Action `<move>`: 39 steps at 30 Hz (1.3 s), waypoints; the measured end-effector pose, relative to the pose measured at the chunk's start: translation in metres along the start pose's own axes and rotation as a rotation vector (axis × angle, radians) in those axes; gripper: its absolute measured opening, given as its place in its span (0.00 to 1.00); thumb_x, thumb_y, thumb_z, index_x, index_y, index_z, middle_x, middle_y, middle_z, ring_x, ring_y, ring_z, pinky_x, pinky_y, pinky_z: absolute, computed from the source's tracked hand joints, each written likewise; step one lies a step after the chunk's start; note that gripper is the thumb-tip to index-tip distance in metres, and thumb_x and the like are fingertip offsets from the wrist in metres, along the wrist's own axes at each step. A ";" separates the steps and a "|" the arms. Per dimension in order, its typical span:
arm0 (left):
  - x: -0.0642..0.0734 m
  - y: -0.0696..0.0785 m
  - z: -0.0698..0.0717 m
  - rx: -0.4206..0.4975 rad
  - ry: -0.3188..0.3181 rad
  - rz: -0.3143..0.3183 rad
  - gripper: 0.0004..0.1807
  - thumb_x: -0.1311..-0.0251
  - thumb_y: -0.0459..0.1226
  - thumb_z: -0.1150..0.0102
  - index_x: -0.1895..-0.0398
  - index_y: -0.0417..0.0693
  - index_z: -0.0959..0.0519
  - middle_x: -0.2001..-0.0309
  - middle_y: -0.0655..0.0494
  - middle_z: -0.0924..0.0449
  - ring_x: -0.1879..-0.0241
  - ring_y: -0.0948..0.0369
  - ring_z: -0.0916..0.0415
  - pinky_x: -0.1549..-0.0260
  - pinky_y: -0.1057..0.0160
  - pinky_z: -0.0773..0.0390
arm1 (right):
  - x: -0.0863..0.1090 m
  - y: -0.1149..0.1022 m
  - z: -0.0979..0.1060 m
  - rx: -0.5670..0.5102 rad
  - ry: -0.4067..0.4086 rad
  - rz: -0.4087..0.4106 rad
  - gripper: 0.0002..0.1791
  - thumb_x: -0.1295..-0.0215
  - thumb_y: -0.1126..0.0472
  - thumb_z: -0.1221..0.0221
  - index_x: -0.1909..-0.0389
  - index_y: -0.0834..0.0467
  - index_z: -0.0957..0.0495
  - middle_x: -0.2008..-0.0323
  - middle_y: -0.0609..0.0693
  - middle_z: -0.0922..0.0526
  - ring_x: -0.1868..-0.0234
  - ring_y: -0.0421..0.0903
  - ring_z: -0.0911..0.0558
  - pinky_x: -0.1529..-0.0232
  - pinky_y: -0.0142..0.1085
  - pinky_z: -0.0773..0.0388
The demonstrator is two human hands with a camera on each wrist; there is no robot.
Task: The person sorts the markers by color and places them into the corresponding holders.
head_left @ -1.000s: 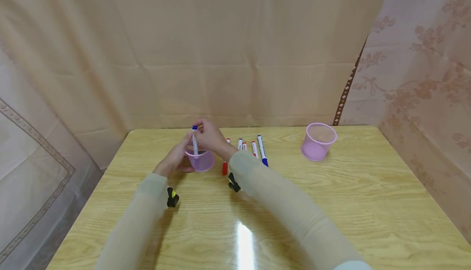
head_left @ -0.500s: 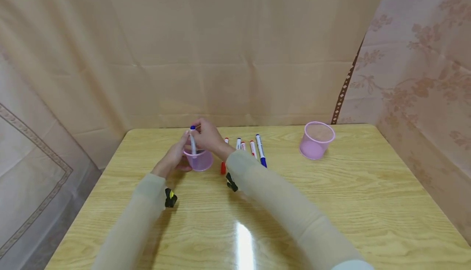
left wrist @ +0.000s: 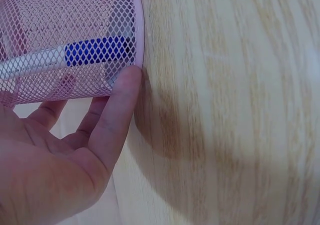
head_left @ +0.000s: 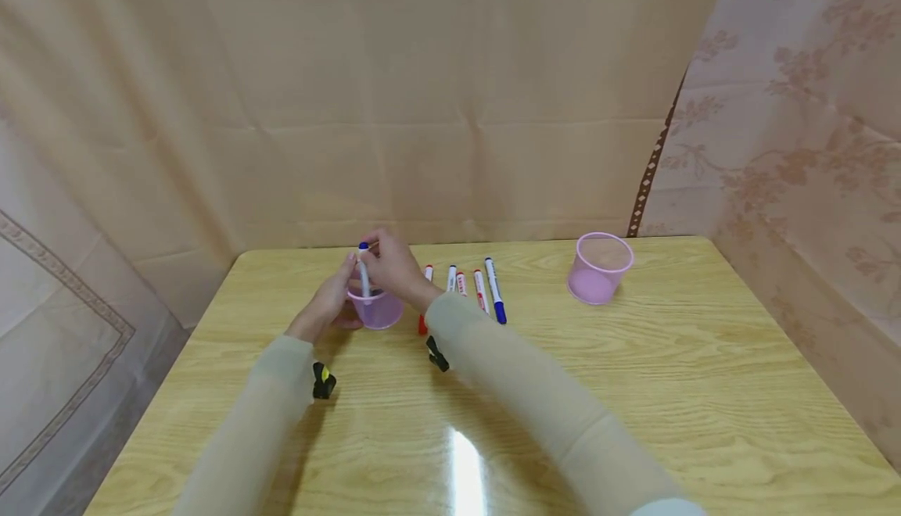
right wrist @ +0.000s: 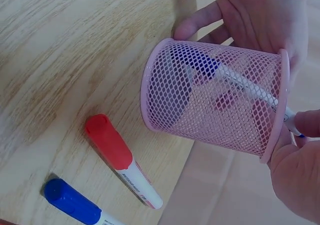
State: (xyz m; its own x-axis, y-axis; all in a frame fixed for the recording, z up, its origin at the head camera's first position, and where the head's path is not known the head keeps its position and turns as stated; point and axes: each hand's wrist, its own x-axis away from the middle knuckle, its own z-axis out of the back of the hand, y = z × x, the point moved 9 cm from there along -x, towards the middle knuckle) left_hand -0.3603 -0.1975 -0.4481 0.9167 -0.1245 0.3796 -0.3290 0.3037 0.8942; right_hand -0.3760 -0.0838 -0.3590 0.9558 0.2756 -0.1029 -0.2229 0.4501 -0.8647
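Note:
A pink mesh pen holder (head_left: 380,314) stands upright at the back left of the table. My left hand (head_left: 328,300) holds it from the left, with fingertips against the mesh low on its side in the left wrist view. With thumb and fingers, my right hand (head_left: 396,267) pinches the upper end of a white marker (head_left: 364,275) over the rim. The marker leans inside the holder, its large blue cap (left wrist: 95,51) down near the base, seen through the mesh. No other pen shows in the holder.
Several markers lie in a row right of the holder, among them a red-capped marker (right wrist: 111,144) and a blue-capped marker (head_left: 496,291). My right forearm passes in front of some. A second pink mesh holder (head_left: 597,281) stands at the back right. Cloth hangs behind the table (head_left: 633,391).
The head view has shifted slightly, so everything sits a little farther left in it. Both hands keep their holds, and the marker remains in the holder with hardly any visible movement.

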 end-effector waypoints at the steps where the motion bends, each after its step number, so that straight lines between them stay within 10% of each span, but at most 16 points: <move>1: 0.000 0.000 0.000 -0.003 -0.001 0.000 0.49 0.28 0.69 0.81 0.27 0.37 0.41 0.33 0.32 0.32 0.44 0.43 0.26 0.58 0.48 0.17 | 0.000 0.000 0.000 0.003 0.004 0.001 0.15 0.24 0.63 0.44 0.40 0.61 0.27 0.51 0.57 0.17 0.52 0.49 0.17 0.56 0.34 0.19; 15: 0.007 -0.005 0.014 0.012 0.013 0.022 0.51 0.29 0.70 0.80 0.22 0.36 0.49 0.27 0.32 0.42 0.33 0.34 0.37 0.55 0.44 0.17 | -0.001 -0.008 -0.013 0.095 0.042 -0.041 0.16 0.23 0.62 0.45 0.38 0.61 0.26 0.53 0.54 0.16 0.56 0.45 0.18 0.59 0.32 0.20; 39: 0.001 0.000 -0.002 0.058 -0.032 0.023 0.50 0.28 0.69 0.80 0.23 0.37 0.48 0.27 0.31 0.44 0.33 0.34 0.38 0.51 0.43 0.19 | 0.004 0.005 -0.004 0.081 0.098 -0.059 0.23 0.27 0.67 0.41 0.33 0.56 0.27 0.49 0.53 0.16 0.50 0.47 0.17 0.50 0.40 0.17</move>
State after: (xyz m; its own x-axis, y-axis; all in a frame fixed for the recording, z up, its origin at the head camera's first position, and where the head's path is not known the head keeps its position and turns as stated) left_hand -0.3584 -0.1956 -0.4485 0.9013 -0.1487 0.4069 -0.3635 0.2513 0.8971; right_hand -0.3725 -0.0845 -0.3655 0.9809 0.1640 -0.1047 -0.1772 0.5315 -0.8283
